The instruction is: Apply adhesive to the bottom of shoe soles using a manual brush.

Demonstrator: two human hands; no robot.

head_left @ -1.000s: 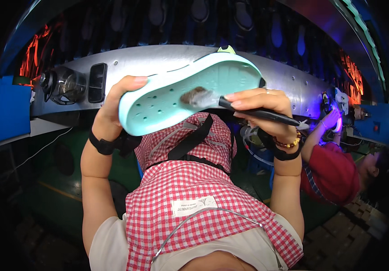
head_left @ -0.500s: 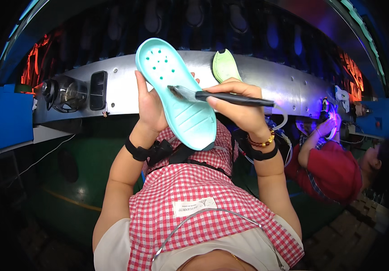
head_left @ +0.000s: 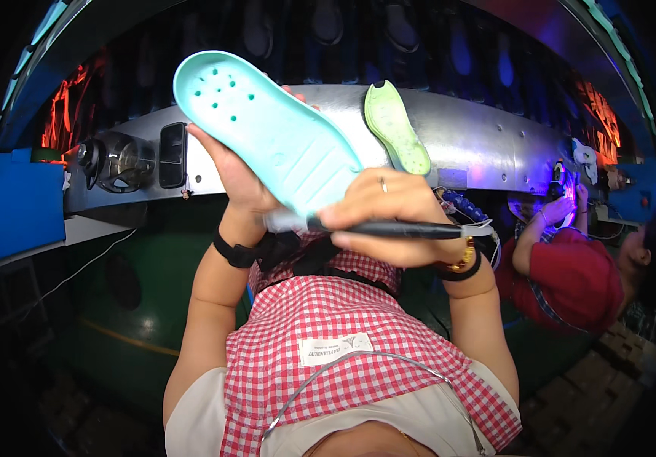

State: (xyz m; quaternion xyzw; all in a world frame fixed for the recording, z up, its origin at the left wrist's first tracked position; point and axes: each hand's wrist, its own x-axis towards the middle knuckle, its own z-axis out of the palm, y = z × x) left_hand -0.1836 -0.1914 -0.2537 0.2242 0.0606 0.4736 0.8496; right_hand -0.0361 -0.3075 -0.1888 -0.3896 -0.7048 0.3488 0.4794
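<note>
A turquoise shoe sole (head_left: 263,126) with small dark green dots in its wide end is tilted up in front of me. My left hand (head_left: 240,179) grips it from below and behind, with the thumb along its left edge and fingertips showing past the far edge. My right hand (head_left: 396,206) is closed round a brush (head_left: 396,228) with a black handle and pale bristles. Those bristles are blurred and lie by the sole's near end; whether they touch it I cannot tell. Beyond my right hand a light green sole (head_left: 392,122) rests on the metal bench.
The metal bench (head_left: 488,145) runs across in front of me. At its left stand a clear rounded jar (head_left: 126,162) with a black part and a black tray (head_left: 173,156). Soles hang or stand in a dark row behind. A person in a red shirt (head_left: 575,270) works at the right.
The turquoise sole has swung left and tilted more. My right hand with the brush has moved down toward the sole's near end, uncovering more of the green sole.
</note>
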